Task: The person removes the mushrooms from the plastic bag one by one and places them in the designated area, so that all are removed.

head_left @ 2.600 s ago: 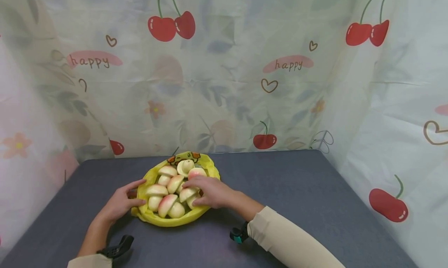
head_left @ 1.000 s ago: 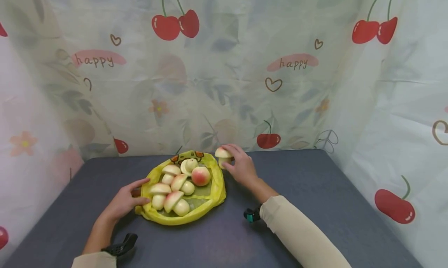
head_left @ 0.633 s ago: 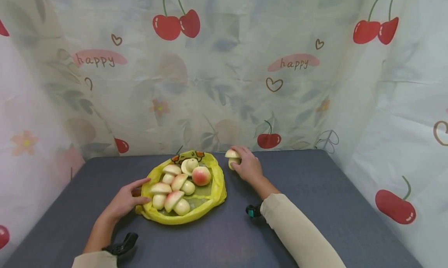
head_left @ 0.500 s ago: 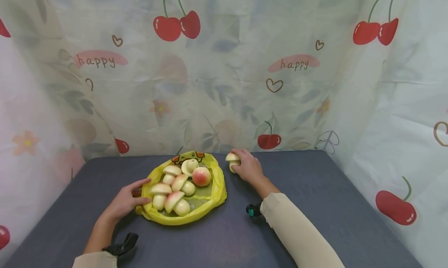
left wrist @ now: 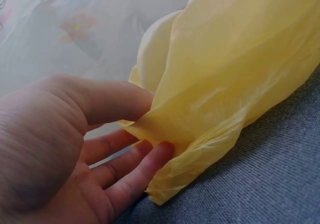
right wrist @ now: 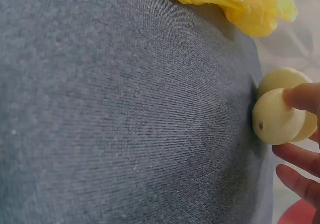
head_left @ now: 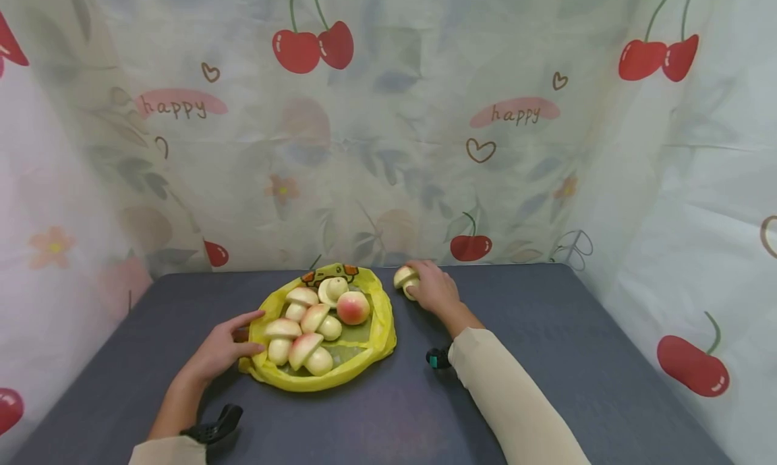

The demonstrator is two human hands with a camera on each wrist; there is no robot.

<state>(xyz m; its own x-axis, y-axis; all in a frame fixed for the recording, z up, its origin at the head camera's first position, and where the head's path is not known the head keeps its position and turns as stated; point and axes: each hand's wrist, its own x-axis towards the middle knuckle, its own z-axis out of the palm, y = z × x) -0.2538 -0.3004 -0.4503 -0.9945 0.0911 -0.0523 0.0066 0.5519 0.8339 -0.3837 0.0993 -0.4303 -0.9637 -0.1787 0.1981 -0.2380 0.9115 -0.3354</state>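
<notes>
A yellow plastic bag [head_left: 384, 320] lies on the table with its mouth spread wide. Inside it are several toy mushrooms [head_left: 317, 362] with cream stems and pink-tinged caps; one [head_left: 353, 308] shows its rosy cap upward. My left hand [head_left: 212, 353] holds the bag's left edge; in the left wrist view the yellow film [left wrist: 225, 79] passes between thumb and fingers. Beyond the bag's right side, my right hand [head_left: 436, 291] grips another toy mushroom [head_left: 402, 277], tilted on its side. In the right wrist view, the thumb presses this mushroom's stem [right wrist: 274, 116] close over the table.
The dark grey tabletop [head_left: 485, 384] runs back to a curtain [head_left: 388, 148] printed with cherries and hearts, which also encloses both sides. Each wrist wears a black strap [head_left: 215, 424].
My right hand has taken a toy mushroom out of the bag and carried it to the back right of it. The mushroom has tipped from upright onto its side. My left hand stays at the bag.
</notes>
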